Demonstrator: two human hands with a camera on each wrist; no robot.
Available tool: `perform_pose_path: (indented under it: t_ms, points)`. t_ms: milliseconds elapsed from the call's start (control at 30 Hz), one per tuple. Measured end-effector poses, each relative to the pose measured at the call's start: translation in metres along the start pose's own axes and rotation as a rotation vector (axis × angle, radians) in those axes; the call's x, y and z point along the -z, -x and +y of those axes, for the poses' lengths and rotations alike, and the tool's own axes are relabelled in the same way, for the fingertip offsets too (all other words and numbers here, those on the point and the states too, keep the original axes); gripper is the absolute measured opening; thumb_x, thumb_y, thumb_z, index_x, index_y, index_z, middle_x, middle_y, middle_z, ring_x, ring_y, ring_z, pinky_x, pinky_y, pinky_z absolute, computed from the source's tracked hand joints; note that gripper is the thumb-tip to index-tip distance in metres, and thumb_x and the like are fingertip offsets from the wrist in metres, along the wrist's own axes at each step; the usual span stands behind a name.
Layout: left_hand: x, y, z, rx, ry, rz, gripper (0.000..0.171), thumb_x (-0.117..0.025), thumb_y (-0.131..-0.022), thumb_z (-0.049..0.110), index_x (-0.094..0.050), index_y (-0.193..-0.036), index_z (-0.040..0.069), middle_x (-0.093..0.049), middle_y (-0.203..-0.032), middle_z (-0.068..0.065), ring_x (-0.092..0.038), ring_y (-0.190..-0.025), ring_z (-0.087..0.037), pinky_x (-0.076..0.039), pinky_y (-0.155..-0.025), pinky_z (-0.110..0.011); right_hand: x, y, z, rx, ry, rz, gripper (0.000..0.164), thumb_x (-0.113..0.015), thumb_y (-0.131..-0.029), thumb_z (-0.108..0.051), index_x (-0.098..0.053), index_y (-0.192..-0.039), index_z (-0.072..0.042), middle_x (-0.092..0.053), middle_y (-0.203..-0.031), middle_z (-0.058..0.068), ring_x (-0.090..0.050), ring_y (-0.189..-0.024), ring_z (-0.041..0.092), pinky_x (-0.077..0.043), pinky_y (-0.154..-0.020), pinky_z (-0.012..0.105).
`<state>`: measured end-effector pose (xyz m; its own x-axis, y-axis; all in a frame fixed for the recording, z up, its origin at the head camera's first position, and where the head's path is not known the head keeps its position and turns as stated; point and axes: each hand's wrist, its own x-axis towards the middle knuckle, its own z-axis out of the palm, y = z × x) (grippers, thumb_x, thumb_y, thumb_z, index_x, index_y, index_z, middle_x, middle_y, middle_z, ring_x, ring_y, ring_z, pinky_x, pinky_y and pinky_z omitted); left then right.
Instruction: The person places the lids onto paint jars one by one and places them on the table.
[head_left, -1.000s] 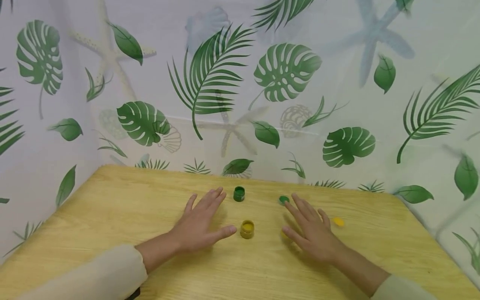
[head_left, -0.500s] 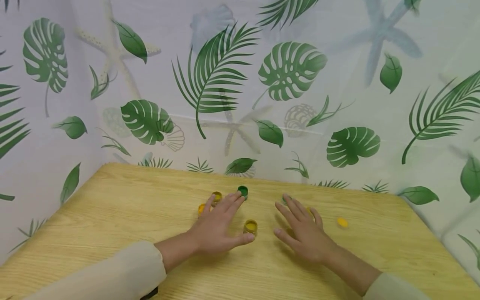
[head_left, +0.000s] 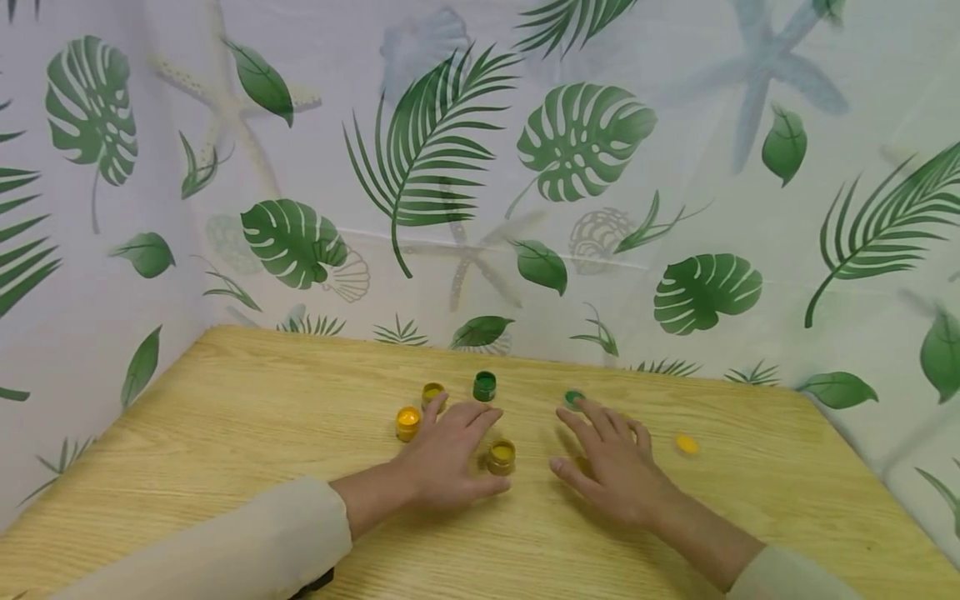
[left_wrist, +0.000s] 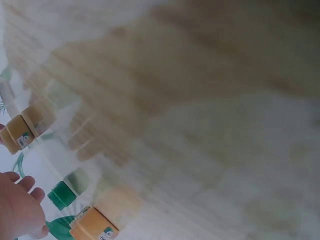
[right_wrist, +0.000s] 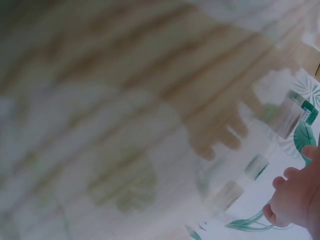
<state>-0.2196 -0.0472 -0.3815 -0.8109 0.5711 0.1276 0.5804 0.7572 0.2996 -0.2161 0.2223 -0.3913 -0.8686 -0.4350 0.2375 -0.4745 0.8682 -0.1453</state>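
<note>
Several small open paint jars stand upright on the table in the head view. My left hand (head_left: 453,462) is spread low among them, holding none. A green paint jar (head_left: 484,387) is beyond its fingertips, and an ochre paint jar (head_left: 501,457) sits between its thumb and forefinger. Left of the fingers are an orange-yellow paint jar (head_left: 408,423) and a second ochre paint jar (head_left: 432,395), its front partly covered by a finger. My right hand (head_left: 618,475) hovers, fingers apart, over loose lids. A green lid (head_left: 574,399) shows at its fingertips; yellowish lids beneath are mostly hidden.
A yellow lid (head_left: 686,444) lies to the right of the right hand. The wooden table (head_left: 262,433) meets a leaf-printed cloth (head_left: 480,275) behind the jars. In the left wrist view the glossy tabletop (left_wrist: 190,165) mirrors hand and jars.
The left hand has moved right, uncovering the two jars on its left, and its fingertips have drawn back from the green jar. The right hand has shifted slightly left over the lids.
</note>
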Motion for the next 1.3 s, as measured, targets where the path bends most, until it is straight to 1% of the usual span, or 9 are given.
perform_pose_path:
  t_ms: [200, 333, 500, 667, 800, 933, 1033, 1200, 1300]
  points:
    - [-0.003, -0.001, -0.002, -0.013, -0.072, 0.015, 0.071, -0.065, -0.087, 0.049, -0.047, -0.145, 0.011, -0.05, -0.144, -0.007, -0.042, -0.137, -0.025, -0.015, -0.118, -0.059, -0.002, -0.002, 0.0, -0.005, 0.03, -0.005, 0.06, -0.054, -0.097, -0.052, -0.049, -0.145, -0.017, -0.048, -0.144, 0.01, -0.041, -0.132, 0.035, -0.028, -0.099, 0.065]
    - [-0.007, -0.002, -0.003, -0.014, -0.077, 0.012, 0.063, -0.064, -0.087, 0.043, -0.051, -0.141, 0.012, -0.054, -0.138, -0.005, -0.046, -0.131, -0.024, -0.021, -0.115, -0.055, -0.001, -0.002, -0.002, -0.005, 0.062, 0.004, 0.051, -0.059, -0.094, -0.039, -0.054, -0.139, -0.017, -0.053, -0.132, 0.008, -0.044, -0.126, 0.033, -0.029, -0.097, 0.064]
    - [-0.011, -0.003, -0.003, -0.009, -0.079, -0.001, 0.056, -0.063, -0.086, 0.037, -0.056, -0.135, 0.013, -0.059, -0.131, -0.002, -0.049, -0.123, -0.022, -0.027, -0.108, -0.051, -0.001, -0.001, -0.003, -0.017, 0.072, 0.011, 0.041, -0.057, -0.085, -0.024, -0.06, -0.125, -0.017, -0.055, -0.118, 0.004, -0.047, -0.116, 0.029, -0.03, -0.094, 0.062]
    - [-0.015, -0.004, -0.003, 0.009, -0.063, 0.019, 0.043, -0.064, -0.083, 0.031, -0.063, -0.122, 0.013, -0.065, -0.117, 0.0, -0.051, -0.108, -0.019, -0.031, -0.101, -0.049, -0.001, 0.0, -0.003, -0.033, 0.075, -0.003, 0.026, -0.061, -0.083, -0.023, -0.06, -0.109, -0.019, -0.053, -0.103, -0.001, -0.047, -0.103, 0.024, -0.032, -0.091, 0.06]
    - [-0.016, -0.004, -0.003, 0.014, -0.027, 0.04, 0.029, -0.066, -0.082, 0.029, -0.065, -0.106, 0.015, -0.063, -0.097, 0.006, -0.047, -0.091, -0.014, -0.031, -0.093, -0.045, -0.002, 0.001, -0.002, -0.05, 0.067, -0.028, 0.023, -0.064, -0.084, -0.024, -0.059, -0.105, -0.019, -0.054, -0.099, -0.002, -0.048, -0.099, 0.022, -0.032, -0.089, 0.058]
    - [-0.016, -0.003, -0.003, 0.022, -0.001, 0.023, 0.023, -0.067, -0.081, 0.031, -0.064, -0.098, 0.016, -0.054, -0.083, 0.01, -0.041, -0.082, -0.012, -0.028, -0.087, -0.04, -0.003, 0.002, -0.002, -0.06, 0.066, -0.057, 0.021, -0.063, -0.084, -0.024, -0.059, -0.103, -0.018, -0.054, -0.093, -0.005, -0.049, -0.093, 0.019, -0.032, -0.086, 0.054]
    - [-0.017, -0.004, -0.002, 0.025, -0.005, 0.012, 0.031, -0.067, -0.082, 0.032, -0.064, -0.107, 0.015, -0.06, -0.093, 0.008, -0.045, -0.088, -0.013, -0.029, -0.089, -0.041, -0.004, 0.002, -0.001, -0.06, 0.075, -0.07, 0.02, -0.062, -0.081, -0.022, -0.059, -0.1, -0.018, -0.051, -0.088, -0.007, -0.048, -0.088, 0.016, -0.031, -0.082, 0.049]
    - [-0.018, -0.004, 0.001, 0.01, -0.008, -0.007, 0.053, -0.065, -0.083, 0.029, -0.057, -0.133, 0.011, -0.061, -0.128, 0.0, -0.05, -0.109, -0.017, -0.031, -0.098, -0.047, -0.004, 0.002, 0.0, -0.044, 0.077, -0.059, 0.02, -0.061, -0.077, -0.019, -0.06, -0.097, -0.018, -0.051, -0.085, -0.008, -0.048, -0.084, 0.014, -0.029, -0.079, 0.045]
    - [-0.019, -0.004, 0.002, 0.003, 0.001, -0.012, 0.054, -0.064, -0.084, 0.028, -0.056, -0.135, 0.011, -0.06, -0.132, -0.001, -0.049, -0.111, -0.018, -0.03, -0.1, -0.048, -0.003, 0.002, -0.001, -0.042, 0.069, -0.057, 0.02, -0.062, -0.078, -0.02, -0.06, -0.098, -0.019, -0.051, -0.086, -0.008, -0.048, -0.085, 0.014, -0.028, -0.078, 0.044]
